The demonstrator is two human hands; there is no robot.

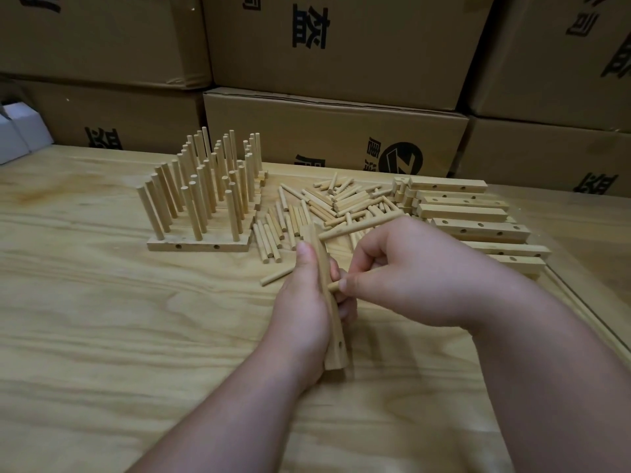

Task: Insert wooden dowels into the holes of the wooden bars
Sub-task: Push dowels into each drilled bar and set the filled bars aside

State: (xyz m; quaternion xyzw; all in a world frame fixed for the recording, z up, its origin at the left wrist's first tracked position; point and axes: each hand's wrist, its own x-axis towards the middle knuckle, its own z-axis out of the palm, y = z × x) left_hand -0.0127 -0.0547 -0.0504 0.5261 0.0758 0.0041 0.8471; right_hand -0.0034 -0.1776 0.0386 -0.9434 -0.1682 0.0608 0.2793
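My left hand grips a wooden bar that stands on edge over the table, its long axis running away from me. One dowel sticks out of the bar's far part, pointing right. My right hand pinches a second dowel whose tip meets the bar's right face near its middle. A side hole shows near the bar's near end. A heap of loose dowels lies just beyond my hands.
Finished bars with upright dowels stand at the left back. A stack of bare drilled bars lies at the right. One stray dowel lies left of my hands. Cardboard boxes wall the table's far edge.
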